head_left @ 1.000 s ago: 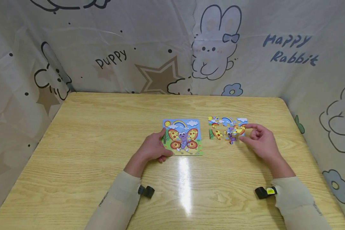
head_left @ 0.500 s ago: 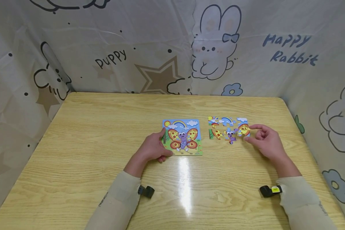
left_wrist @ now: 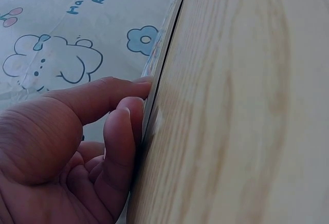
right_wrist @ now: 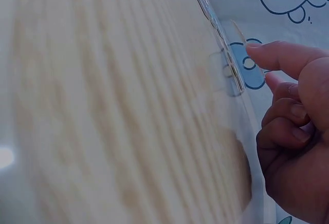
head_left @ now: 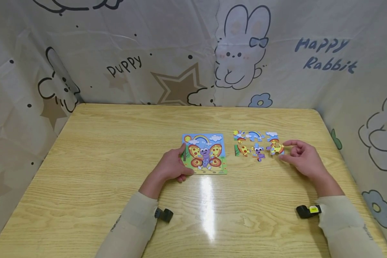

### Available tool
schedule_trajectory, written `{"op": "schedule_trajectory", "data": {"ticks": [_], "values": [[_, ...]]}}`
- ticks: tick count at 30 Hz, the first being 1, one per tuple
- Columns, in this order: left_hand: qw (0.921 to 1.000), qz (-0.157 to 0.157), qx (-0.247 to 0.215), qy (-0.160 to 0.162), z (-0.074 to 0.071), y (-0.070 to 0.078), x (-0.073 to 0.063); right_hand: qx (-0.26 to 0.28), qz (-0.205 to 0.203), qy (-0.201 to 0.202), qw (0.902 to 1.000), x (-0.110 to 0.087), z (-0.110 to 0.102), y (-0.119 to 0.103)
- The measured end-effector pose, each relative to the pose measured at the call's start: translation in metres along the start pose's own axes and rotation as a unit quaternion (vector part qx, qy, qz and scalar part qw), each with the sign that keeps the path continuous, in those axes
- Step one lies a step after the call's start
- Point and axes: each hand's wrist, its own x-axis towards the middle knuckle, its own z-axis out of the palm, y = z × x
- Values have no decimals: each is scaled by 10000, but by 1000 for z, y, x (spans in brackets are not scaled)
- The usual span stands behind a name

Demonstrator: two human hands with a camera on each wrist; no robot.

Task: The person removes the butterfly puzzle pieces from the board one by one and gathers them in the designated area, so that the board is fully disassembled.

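Observation:
My left hand (head_left: 172,165) holds the left side of a square butterfly picture board (head_left: 209,141), which lies flat. In the left wrist view, the thumb and curled fingers sit at the edge of the thin board (left_wrist: 167,54). Between the thumb and index finger of my right hand (head_left: 301,157) is a jigsaw piece (head_left: 278,147) with a yellow and red wing. Seen from the right wrist, this jigsaw piece (right_wrist: 238,31) shows as a thin sliver raised over the table, while the other fingers curl inward. It overlaps the lower edge of a cloud piece (head_left: 272,134).
Several loose jigsaw pieces lie right of the board, among them a rainbow piece (head_left: 254,135), a sun piece (head_left: 238,134), a green-edged wing piece (head_left: 243,150) and a purple butterfly-body piece (head_left: 259,151). The wooden table (head_left: 116,136) meets a cartoon-printed curtain (head_left: 167,43) at the back and sides.
My right hand has moved right with the wing piece, from over the butterfly-body piece to its right side. The piece has turned a little. My left hand and the board stay put.

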Motion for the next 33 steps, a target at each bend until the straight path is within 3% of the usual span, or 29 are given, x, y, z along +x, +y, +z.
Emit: {"op": "schedule_trajectory", "data": {"ticks": [15,33], "values": [[10000,-17,25,6,0,1,-1,-108,53,-379,9992,5,-2,5],[10000,-42,55,48,0,2,-1,-195,622,-631,9959,9,-3,2]]}}
